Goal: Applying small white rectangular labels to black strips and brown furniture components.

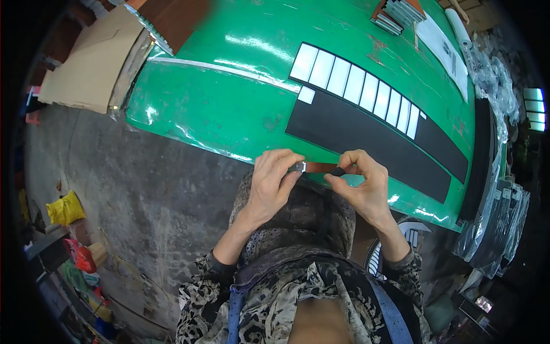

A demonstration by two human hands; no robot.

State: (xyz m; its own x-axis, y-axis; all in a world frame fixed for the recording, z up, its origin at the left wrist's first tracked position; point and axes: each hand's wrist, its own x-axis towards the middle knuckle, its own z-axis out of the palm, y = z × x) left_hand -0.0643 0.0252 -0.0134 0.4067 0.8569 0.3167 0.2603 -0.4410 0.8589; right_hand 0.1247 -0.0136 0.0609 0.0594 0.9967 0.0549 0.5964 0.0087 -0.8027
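Observation:
Just over the near edge of the green table, a short reddish-brown strip (318, 167) spans the gap between my hands. My left hand (268, 182) is closed, its thumb and fingertips pinching the strip's left end, where a small shiny metallic piece (301, 166) shows. At the other end my right hand (368, 186) pinches the strip too, and a small black piece (338, 171) shows at its fingertips. Beyond my hands lies a long black panel (366, 144) with a white square (306, 95) at its left corner. Behind it, a second black panel (441, 147) carries a row of white rectangles (361, 89).
The green table (240, 109) has a pale strip running across its left part. Cardboard (89, 63) stands at the far left. Stacked profiles (398, 16) and a white sheet (444, 54) lie at the back right. Plastic-wrapped bundles (497, 229) line the right edge. A yellow bag (65, 207) sits on the floor.

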